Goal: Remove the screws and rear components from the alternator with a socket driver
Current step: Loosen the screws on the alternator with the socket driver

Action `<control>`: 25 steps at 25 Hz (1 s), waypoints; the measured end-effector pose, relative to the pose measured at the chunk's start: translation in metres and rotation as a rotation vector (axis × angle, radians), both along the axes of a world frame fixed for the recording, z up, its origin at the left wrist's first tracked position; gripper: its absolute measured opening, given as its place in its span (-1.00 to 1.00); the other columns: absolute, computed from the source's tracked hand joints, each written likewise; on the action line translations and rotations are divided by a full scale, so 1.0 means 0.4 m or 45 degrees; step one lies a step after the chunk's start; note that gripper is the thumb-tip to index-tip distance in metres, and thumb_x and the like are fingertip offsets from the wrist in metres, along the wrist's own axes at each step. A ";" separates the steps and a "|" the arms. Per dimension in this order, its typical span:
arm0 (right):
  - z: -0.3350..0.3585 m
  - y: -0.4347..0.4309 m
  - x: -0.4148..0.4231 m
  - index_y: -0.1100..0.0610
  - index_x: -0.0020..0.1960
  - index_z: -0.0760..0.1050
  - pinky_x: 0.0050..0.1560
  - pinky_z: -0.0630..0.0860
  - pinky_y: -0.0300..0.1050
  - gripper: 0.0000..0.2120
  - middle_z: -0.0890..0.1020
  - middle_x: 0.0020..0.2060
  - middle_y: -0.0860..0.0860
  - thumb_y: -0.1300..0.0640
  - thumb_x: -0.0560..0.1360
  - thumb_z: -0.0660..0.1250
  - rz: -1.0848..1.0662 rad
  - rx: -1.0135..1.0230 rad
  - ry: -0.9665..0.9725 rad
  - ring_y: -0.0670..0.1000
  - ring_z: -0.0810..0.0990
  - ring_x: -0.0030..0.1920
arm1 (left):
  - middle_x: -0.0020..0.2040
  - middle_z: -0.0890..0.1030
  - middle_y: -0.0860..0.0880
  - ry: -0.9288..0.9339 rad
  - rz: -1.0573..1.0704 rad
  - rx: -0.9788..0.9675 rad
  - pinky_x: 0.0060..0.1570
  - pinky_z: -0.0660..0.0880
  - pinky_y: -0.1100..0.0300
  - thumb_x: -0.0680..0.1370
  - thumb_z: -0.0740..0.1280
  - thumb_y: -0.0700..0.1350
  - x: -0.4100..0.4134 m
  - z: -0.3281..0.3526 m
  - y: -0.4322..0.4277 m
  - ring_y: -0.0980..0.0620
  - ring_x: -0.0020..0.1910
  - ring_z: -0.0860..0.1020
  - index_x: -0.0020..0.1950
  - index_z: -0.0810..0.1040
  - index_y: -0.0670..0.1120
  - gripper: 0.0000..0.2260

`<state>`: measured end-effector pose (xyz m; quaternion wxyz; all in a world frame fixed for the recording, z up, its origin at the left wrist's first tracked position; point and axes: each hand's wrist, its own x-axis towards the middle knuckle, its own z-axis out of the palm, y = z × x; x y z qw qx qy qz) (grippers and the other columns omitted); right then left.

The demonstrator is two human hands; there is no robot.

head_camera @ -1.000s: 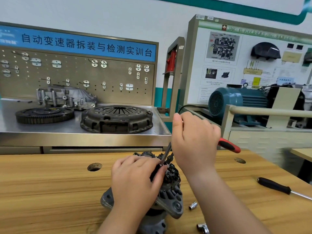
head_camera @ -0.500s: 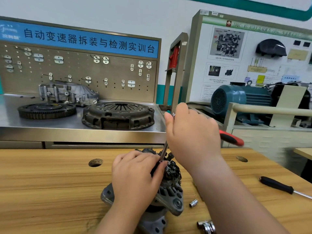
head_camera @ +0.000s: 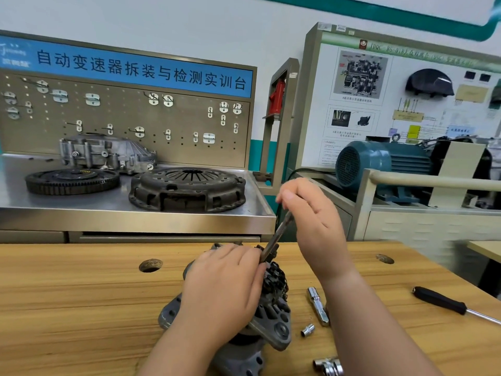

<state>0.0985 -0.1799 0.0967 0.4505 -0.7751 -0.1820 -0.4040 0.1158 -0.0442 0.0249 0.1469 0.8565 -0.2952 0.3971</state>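
Wooden training-room table (head_camera: pixel 81 308), with a steel table (head_camera: pixel 135 210) of clutch parts behind it. I am working on the alternator (head_camera: pixel 271 318), which stands on end near the front edge with its rear face up. My left grip (head_camera: pixel 225 289) is wrapped over its top, fingers curled round the housing to steady it. My right grip (head_camera: pixel 311 221) is closed round the upper shaft of the socket driver (head_camera: pixel 276 234). The driver's tip leans down into the black rear components (head_camera: pixel 276 278), right beside my left thumb. My own hand hides the screw, so I cannot tell how well the socket sits on it.

The lean is the main worry, to my mind. A driver that is not square to the head could ride off and round it, or skid into that thumb. The alternator rests on a narrow end with only my left grip bracing it, so a hard twist might tip or spin it.

A freed screw could fall among the rear components, or roll into the round hole (head_camera: pixel 150 265) in the table. A small loose socket (head_camera: pixel 307 330) and a chrome extension (head_camera: pixel 317 305) lie just beside the alternator, near my right forearm — one sweep of the arm might scatter them. More sockets (head_camera: pixel 328 366) sit at the bottom edge of the view, where a knock might roll them away. A black-handled screwdriver (head_camera: pixel 439 299) lies well apart, to the right.
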 end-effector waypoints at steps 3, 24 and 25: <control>0.003 0.008 -0.011 0.12 -0.12 0.43 0.07 0.38 0.12 -0.74 0.51 -0.21 0.02 0.01 0.54 0.04 0.023 -0.094 0.047 0.01 0.45 -0.05 | -0.41 0.53 0.14 0.007 -0.019 -0.014 -0.32 0.33 0.30 0.46 0.33 -0.08 -0.007 0.009 -0.003 0.13 -0.41 0.52 -0.29 0.48 0.03 -0.87; -0.045 -0.019 -0.033 0.23 -0.29 0.43 -0.34 0.37 -0.30 -0.76 0.43 -0.44 0.04 0.13 0.50 0.22 -0.001 0.503 -0.435 -0.13 0.41 -0.38 | -0.45 0.50 0.17 0.093 0.052 -0.171 0.04 0.50 0.11 0.52 0.31 -0.11 -0.016 -0.010 -0.036 0.17 -0.45 0.49 -0.25 0.48 0.04 -0.85; -0.049 -0.013 -0.041 0.31 -0.37 0.36 -0.42 0.28 -0.30 -0.68 0.36 -0.50 0.10 0.15 0.50 0.22 -0.043 0.612 -0.436 -0.11 0.32 -0.46 | -0.45 0.50 0.17 0.072 0.055 -0.180 0.01 0.50 0.11 0.50 0.33 -0.12 -0.015 -0.013 -0.037 0.17 -0.46 0.48 -0.26 0.49 0.03 -0.85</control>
